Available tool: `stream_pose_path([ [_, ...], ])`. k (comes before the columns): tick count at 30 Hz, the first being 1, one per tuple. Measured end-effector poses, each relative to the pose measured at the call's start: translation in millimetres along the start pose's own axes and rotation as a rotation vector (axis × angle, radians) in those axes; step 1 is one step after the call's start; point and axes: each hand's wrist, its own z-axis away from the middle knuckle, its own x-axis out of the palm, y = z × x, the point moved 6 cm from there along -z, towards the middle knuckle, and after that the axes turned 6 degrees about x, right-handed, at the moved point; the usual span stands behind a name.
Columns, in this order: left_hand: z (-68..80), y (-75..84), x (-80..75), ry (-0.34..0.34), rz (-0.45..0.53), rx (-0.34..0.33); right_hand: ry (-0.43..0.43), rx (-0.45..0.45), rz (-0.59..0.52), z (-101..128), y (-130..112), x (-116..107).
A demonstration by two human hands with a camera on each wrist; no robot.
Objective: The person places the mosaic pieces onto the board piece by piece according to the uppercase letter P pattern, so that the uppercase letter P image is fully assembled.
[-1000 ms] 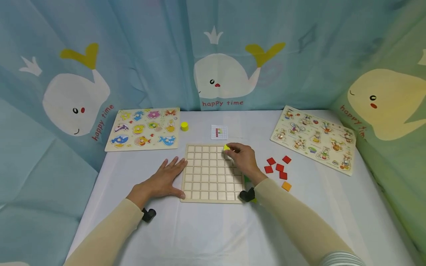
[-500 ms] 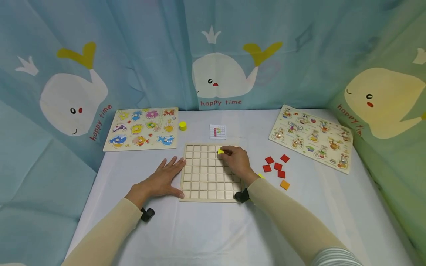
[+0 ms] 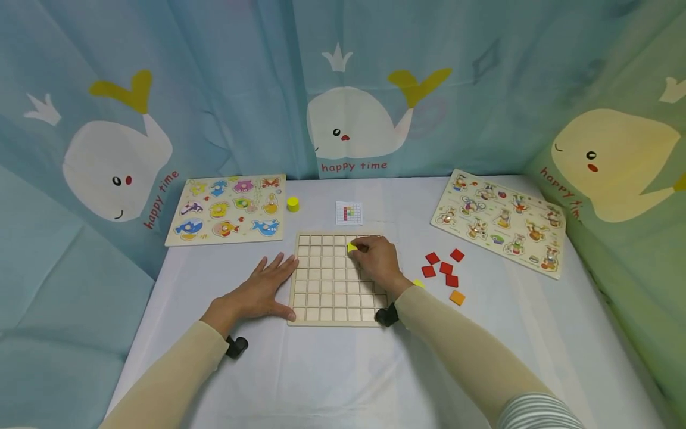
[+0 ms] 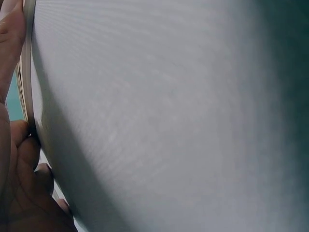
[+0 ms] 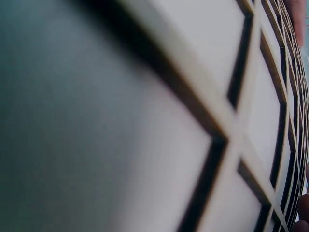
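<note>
From the head view the right hand (image 3: 377,260) pinches a yellow tile (image 3: 351,247) at its fingertips' 9 o'clock over the grid board (image 3: 321,286), the left hand (image 3: 262,290) lies flat with fingers apart at the board's 9 o'clock edge; the left wrist view shows fingers against that edge, and the right wrist view shows only blurred grid cells.

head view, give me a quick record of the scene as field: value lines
surface: table with pale cloth
grid board: wooden, centre of table
right hand: pinches yellow tile over the board's upper rows
left hand: flat on the table, fingertips at the board's left edge
loose tiles: red tiles and orange tile right of the board
card: behind the board
puzzles: animal puzzle far left, second puzzle far right
yellow peg: beside the animal puzzle
</note>
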Motion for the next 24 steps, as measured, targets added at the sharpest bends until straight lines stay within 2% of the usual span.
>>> stream_pose_path([
  [12, 0.5, 0.9, 0.0, 0.004, 0.008, 0.018, -0.005, -0.006, 0.066, 0.4, -2.7, 1.4],
  [24, 0.0, 1.5, -1.3, 0.008, 0.014, 0.013, 0.007, -0.008, 0.058, 0.7, -2.1, 1.4],
])
